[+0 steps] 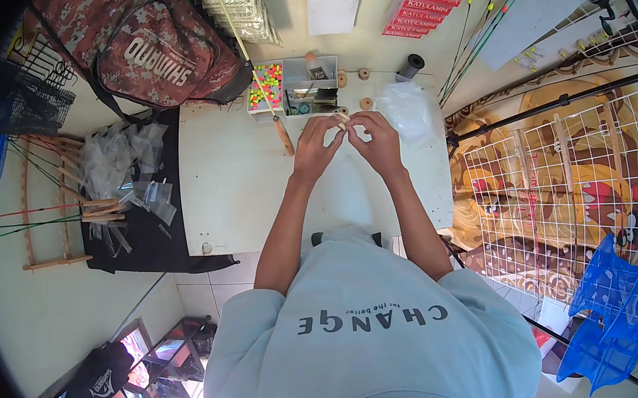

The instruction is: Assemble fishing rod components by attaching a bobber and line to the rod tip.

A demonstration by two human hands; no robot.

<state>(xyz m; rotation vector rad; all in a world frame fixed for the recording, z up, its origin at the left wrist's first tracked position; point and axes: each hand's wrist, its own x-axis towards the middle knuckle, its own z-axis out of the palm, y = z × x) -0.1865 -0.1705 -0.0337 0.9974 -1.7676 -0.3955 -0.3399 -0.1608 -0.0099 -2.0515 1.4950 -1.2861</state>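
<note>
Over the far half of the white table (241, 199), my left hand (316, 146) and my right hand (376, 140) meet fingertip to fingertip. Between them they pinch a small pale wooden piece (343, 121); its exact shape is partly hidden by the fingers. Just beyond lie several small round wooden pieces (366, 104). A thin rod with a wooden handle (284, 137) leans close to my left hand, across a tray of bright pink, yellow and green beads (265, 80). Clear plastic bags (408, 112) lie right of my right hand.
A grey compartment box (309, 68) holds a small bottle and dark items. Behind my right hand stands a dark spool (411, 66). A camouflage backpack (164, 52) hangs at the far left, above plastic packets (128, 161) on black cloth. A white wire grid (557, 174) stands right.
</note>
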